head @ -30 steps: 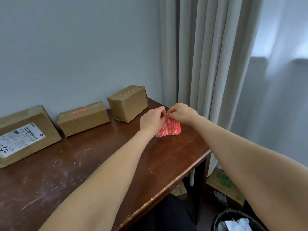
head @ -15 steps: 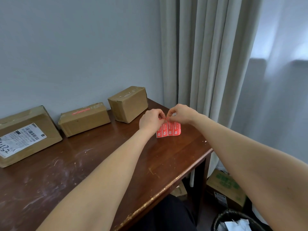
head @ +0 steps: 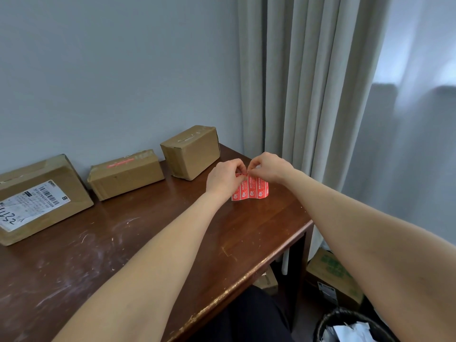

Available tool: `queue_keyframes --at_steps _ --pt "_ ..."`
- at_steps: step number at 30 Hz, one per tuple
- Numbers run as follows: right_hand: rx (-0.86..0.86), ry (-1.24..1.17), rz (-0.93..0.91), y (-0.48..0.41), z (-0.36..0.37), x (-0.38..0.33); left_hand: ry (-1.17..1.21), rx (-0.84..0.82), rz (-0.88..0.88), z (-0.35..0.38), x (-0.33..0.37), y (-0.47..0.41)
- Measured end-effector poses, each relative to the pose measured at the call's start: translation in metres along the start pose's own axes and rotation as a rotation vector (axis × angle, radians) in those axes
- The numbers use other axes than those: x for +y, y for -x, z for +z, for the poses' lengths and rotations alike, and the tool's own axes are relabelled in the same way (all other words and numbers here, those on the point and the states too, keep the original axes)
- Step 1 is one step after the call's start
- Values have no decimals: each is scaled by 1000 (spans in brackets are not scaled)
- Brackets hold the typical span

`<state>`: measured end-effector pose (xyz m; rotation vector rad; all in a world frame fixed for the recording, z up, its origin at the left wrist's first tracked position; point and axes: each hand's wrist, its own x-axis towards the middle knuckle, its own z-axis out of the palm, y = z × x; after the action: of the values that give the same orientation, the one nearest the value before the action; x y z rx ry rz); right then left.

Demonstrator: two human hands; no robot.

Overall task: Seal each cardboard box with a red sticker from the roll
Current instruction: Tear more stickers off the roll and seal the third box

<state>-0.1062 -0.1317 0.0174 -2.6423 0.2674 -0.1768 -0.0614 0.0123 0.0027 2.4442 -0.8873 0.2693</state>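
My left hand (head: 225,178) and right hand (head: 270,167) are close together over the far right end of the table (head: 148,230), fingers curled, both pinching the top edge of the strip of red stickers (head: 251,191), which hangs down from them. I cannot tell whether its lower edge touches the wood. I judge I am working one sticker loose, so this round is only starting. Of the three boxes along the wall, the middle box (head: 125,174) carries a red sticker (head: 121,164) along its top seam and looks done. The right box (head: 191,151), nearest my hands, shows no red, nor does the left box (head: 42,196) with its shipping label, so two seem left.
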Motion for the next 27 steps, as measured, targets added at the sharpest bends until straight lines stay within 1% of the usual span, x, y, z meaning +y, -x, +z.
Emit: queue_keyframes --at_steps 4,7,11,14,21,27 --pt "-5 -1 -7 2 -1 -1 104 -3 -45 -1 -1 1" --pt "-9 8 3 3 -3 -2 81 -63 -70 1 -2 1" --pt "-37 28 15 3 -5 -3 78 -67 -117 5 -3 2" --pt "-47 84 10 5 -7 -4 129 -88 -159 6 -4 -1" --pt "3 256 -35 9 -6 -7 245 -165 -269 7 -6 -8" --pt "4 232 -37 9 -4 -8 264 -185 -329 8 -3 -13"
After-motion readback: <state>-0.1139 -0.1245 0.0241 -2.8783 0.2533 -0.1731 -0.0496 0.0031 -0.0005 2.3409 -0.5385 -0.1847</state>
